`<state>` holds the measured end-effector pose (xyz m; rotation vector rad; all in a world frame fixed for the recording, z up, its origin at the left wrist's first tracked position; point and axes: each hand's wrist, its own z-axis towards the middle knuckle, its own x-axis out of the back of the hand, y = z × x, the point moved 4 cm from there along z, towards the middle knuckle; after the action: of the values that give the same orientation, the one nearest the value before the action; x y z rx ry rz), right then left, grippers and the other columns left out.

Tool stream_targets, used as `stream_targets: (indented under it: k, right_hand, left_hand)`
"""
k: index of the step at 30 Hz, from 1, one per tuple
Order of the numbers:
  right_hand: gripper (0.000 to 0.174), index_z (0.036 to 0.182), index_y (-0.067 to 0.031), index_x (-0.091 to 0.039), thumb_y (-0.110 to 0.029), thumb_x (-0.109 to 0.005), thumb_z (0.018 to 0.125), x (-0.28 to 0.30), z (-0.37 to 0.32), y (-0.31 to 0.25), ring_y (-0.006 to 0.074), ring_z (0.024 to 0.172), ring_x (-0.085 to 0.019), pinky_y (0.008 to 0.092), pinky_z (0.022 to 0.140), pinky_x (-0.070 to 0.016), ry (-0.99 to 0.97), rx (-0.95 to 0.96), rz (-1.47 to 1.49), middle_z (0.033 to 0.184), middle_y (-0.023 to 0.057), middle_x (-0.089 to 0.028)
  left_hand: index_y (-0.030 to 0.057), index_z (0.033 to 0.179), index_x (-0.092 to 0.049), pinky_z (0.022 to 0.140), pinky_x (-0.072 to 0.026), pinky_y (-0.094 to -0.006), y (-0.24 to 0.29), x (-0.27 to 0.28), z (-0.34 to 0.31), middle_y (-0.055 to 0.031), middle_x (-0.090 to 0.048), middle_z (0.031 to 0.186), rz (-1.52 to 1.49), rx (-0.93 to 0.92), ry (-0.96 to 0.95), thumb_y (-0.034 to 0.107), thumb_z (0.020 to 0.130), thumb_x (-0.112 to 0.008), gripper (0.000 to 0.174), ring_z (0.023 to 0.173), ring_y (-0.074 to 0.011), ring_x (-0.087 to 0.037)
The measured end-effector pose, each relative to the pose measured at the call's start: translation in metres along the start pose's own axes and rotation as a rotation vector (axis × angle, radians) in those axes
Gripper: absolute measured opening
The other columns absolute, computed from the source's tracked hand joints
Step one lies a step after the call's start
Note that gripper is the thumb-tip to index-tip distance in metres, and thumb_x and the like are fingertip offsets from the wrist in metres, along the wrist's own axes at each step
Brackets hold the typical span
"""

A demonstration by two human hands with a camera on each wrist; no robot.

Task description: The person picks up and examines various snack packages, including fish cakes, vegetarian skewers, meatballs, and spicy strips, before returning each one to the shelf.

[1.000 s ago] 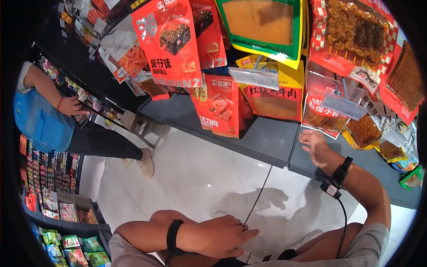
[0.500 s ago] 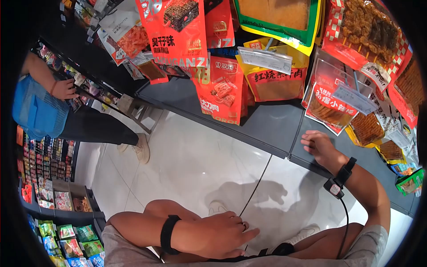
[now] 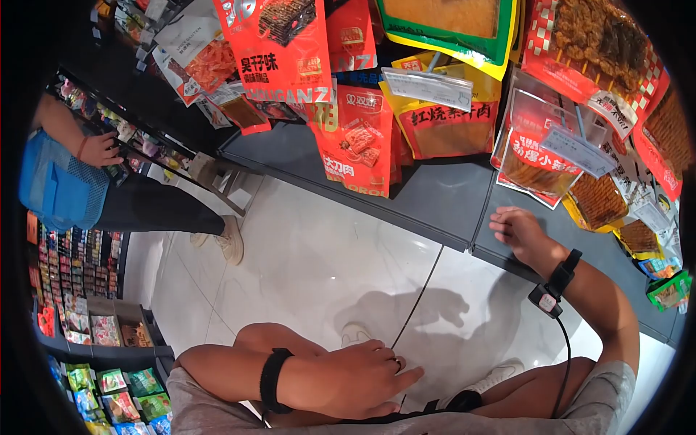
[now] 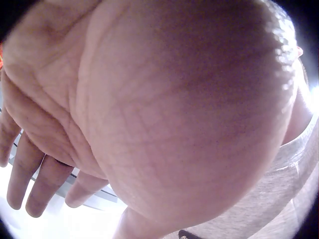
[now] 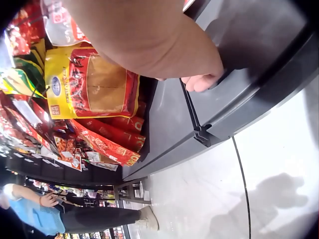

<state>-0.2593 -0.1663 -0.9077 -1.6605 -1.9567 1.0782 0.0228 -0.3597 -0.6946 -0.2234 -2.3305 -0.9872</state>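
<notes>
Low over the lap, my left hand (image 3: 344,380) hangs with relaxed fingers and holds nothing; a ring sits on one finger. Its palm and spread fingers (image 4: 50,184) fill much of the left wrist view. My right hand (image 3: 523,235) is at the grey shelf (image 3: 442,192), fingers loosely curled and holding nothing. Just beyond it hangs a clear-and-red snack packet (image 3: 540,156) behind a price tag (image 3: 580,148). A yellow-and-red snack packet (image 5: 107,84) is beside that hand in the right wrist view.
Red snack bags (image 3: 355,141) and a green-edged bag (image 3: 442,25) hang above the shelf. Another person (image 3: 159,206) with a blue basket (image 3: 61,185) stands at the left, near a small stool (image 3: 210,174). Packets fill a low rack (image 3: 119,391) at the lower left.
Hanging packets and shelf have shifted upward in the head view as it moved, mostly in the first half second. Both hands stay nearly in place, holding nothing throughout.
</notes>
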Motion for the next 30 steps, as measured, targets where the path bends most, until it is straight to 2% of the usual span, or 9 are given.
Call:
stream_targets:
  k: [6, 10, 12, 15, 20, 23, 26, 29, 30]
  right_hand:
    - [0.038, 0.121, -0.0038, -0.057, -0.006, -0.063, 0.083, 0.008, -0.003, -0.003, 0.018, 0.099, -0.062, 0.0323, 0.08, -0.0496, 0.0, 0.003, 0.056, 0.11, 0.0079, -0.062]
    - [0.034, 0.12, -0.0046, -0.058, -0.006, -0.062, 0.085, 0.035, -0.011, -0.009, 0.0181, 0.1, -0.063, 0.0336, 0.081, -0.0502, 0.04, 0.044, 0.113, 0.11, 0.0076, -0.063]
    - [0.034, 0.119, -0.0051, -0.058, -0.007, -0.062, 0.085, 0.05, -0.021, -0.013, 0.0188, 0.102, -0.062, 0.0342, 0.083, -0.0498, 0.097, 0.026, 0.097, 0.111, 0.0079, -0.063]
    - [0.033, 0.118, -0.0063, -0.058, -0.009, -0.063, 0.086, 0.078, -0.041, -0.011, 0.02, 0.106, -0.061, 0.0346, 0.087, -0.0487, 0.178, 0.022, 0.1, 0.114, 0.008, -0.062]
    - [0.033, 0.12, -0.0075, -0.057, -0.014, -0.066, 0.088, 0.137, -0.077, 0.003, 0.0211, 0.11, -0.058, 0.0347, 0.091, -0.0468, 0.311, 0.073, 0.17, 0.116, 0.0071, -0.06]
    - [0.037, 0.122, -0.0076, -0.056, -0.019, -0.07, 0.089, 0.186, -0.095, 0.008, 0.0217, 0.108, -0.059, 0.0356, 0.089, -0.047, 0.511, 0.086, 0.12, 0.116, 0.0059, -0.06]
    - [0.046, 0.127, -0.0099, -0.055, -0.025, -0.074, 0.088, 0.222, -0.094, -0.001, 0.0214, 0.115, -0.055, 0.04, 0.097, -0.0419, 0.551, 0.061, 0.068, 0.119, 0.0032, -0.06]
    - [0.036, 0.118, -0.0154, -0.062, -0.026, -0.076, 0.087, 0.229, -0.105, -0.032, 0.0182, 0.117, -0.05, 0.0381, 0.098, -0.0364, 0.724, 0.197, 0.15, 0.111, 0.0005, -0.058]
    - [0.045, 0.125, -0.0158, -0.058, -0.029, -0.076, 0.086, 0.233, -0.102, -0.04, 0.0179, 0.127, -0.044, 0.0411, 0.104, -0.0306, 0.663, 0.274, 0.138, 0.121, -0.0015, -0.058]
  left_hand:
    - [-0.0045, 0.146, -0.041, 0.107, -0.0396, -0.0407, -0.003, 0.001, 0.002, -0.0226, -0.062, 0.124, -0.027, -0.001, -0.051, 0.033, 0.102, -0.054, 0.06, 0.118, -0.0334, -0.058]
    - [-0.0027, 0.144, -0.044, 0.102, -0.0456, -0.0419, -0.014, 0.009, -0.002, -0.0224, -0.064, 0.124, -0.026, 0.013, 0.059, 0.034, 0.098, -0.058, 0.06, 0.114, -0.0349, -0.062]
    - [-0.0021, 0.142, -0.046, 0.099, -0.0488, -0.0428, -0.017, 0.012, -0.005, -0.022, -0.065, 0.123, -0.04, 0.014, 0.088, 0.035, 0.096, -0.06, 0.061, 0.11, -0.0358, -0.064]
    - [0.0015, 0.136, -0.052, 0.084, -0.0562, -0.0436, -0.018, 0.029, -0.004, -0.0184, -0.071, 0.111, -0.073, 0.192, 0.15, 0.038, 0.091, -0.066, 0.059, 0.092, -0.0363, -0.07]
    - [0.0023, 0.133, -0.055, 0.081, -0.0572, -0.043, -0.035, 0.03, 0.0, -0.0183, -0.072, 0.104, -0.175, 0.201, 0.221, 0.034, 0.092, -0.068, 0.054, 0.089, -0.0361, -0.071]
    - [0.0019, 0.133, -0.055, 0.078, -0.0578, -0.0419, -0.032, 0.038, 0.005, -0.0181, -0.072, 0.1, -0.216, 0.183, 0.225, 0.032, 0.092, -0.069, 0.053, 0.087, -0.0355, -0.071]
    - [0.001, 0.134, -0.054, 0.077, -0.0555, -0.0436, -0.026, 0.046, 0.003, -0.02, -0.07, 0.101, -0.242, 0.171, 0.292, 0.026, 0.09, -0.069, 0.053, 0.089, -0.0381, -0.068]
    - [0.002, 0.134, -0.053, 0.078, -0.0531, -0.0461, -0.019, 0.052, 0.005, -0.0204, -0.068, 0.103, -0.293, 0.194, 0.335, 0.021, 0.087, -0.069, 0.053, 0.09, -0.0401, -0.065]
    - [0.0038, 0.134, -0.054, 0.078, -0.0534, -0.0454, -0.016, 0.051, 0.007, -0.0187, -0.068, 0.104, -0.3, 0.199, 0.321, 0.02, 0.087, -0.07, 0.052, 0.091, -0.0388, -0.065]
